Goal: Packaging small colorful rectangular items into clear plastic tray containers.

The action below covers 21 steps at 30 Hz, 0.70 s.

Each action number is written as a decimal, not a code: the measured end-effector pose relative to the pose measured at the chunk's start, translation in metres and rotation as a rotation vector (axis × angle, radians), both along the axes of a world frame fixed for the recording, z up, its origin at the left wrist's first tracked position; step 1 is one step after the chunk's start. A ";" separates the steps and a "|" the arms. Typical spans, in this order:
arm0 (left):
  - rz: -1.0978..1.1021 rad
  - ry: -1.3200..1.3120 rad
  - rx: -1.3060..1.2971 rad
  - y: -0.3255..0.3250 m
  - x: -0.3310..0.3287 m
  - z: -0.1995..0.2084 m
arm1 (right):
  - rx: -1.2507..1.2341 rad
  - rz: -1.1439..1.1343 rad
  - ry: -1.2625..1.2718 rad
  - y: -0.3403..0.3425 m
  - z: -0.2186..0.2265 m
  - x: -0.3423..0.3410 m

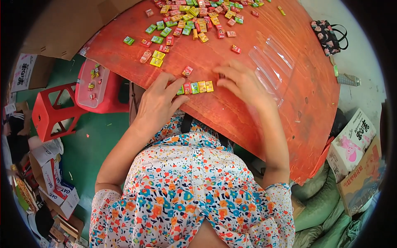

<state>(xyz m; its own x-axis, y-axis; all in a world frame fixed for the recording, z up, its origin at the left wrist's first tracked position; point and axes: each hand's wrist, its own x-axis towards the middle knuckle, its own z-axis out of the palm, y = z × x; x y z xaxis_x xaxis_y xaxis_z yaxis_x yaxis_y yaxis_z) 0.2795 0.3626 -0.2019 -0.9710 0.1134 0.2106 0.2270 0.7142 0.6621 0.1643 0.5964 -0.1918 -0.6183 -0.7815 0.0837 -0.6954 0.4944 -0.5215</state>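
Note:
On the red table (pixel 198 58), near its front edge, several small coloured boxes (pixel 194 87) stand side by side in a short row, green, red and yellow. My left hand (pixel 159 97) closes its thumb and fingers around the green box (pixel 180 89) at the row's left end. Just right of the row, my right hand (pixel 242 80) pinches a small red box (pixel 221 76), mostly hidden under its fingers. A loose red box (pixel 187 71) lies right behind the row. Two yellow boxes (pixel 157 58) lie farther back to the left.
A pile of similar little boxes (pixel 194 20) spreads over the table's far side. Clear plastic trays (pixel 271 68) lie to the right, with a flowered bag (pixel 326 37) beyond. On the left stand a red stool (pixel 58 109) and a plastic tub (pixel 93 84). Cartons (pixel 351 144) are stacked at the right.

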 end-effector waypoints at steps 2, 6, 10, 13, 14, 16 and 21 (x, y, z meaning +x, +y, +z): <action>-0.016 -0.015 0.000 0.001 -0.001 -0.002 | -0.113 -0.039 -0.005 0.004 -0.005 0.019; -0.012 -0.023 0.026 0.001 -0.001 -0.004 | -0.142 -0.113 -0.126 -0.007 -0.001 0.034; -0.011 -0.018 0.020 0.002 -0.003 -0.001 | -0.155 -0.128 -0.041 0.005 0.001 0.006; 0.010 -0.032 0.039 0.004 -0.001 0.000 | -0.081 -0.153 0.306 0.014 0.009 -0.024; 0.018 -0.032 0.050 0.003 -0.001 0.001 | -0.017 -0.142 0.292 0.015 0.013 -0.029; 0.023 -0.036 0.046 0.002 0.001 0.000 | 0.044 -0.125 0.277 0.013 0.019 -0.029; 0.043 -0.028 0.053 0.001 0.004 -0.001 | -0.033 -0.023 -0.184 0.005 0.030 0.008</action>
<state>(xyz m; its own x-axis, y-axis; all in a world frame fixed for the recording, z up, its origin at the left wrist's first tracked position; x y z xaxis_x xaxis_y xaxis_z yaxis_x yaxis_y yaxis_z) 0.2836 0.3633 -0.2031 -0.9803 0.0612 0.1878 0.1779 0.6869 0.7047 0.1727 0.6011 -0.1615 -0.6434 -0.7655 -0.0073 -0.5752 0.4898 -0.6551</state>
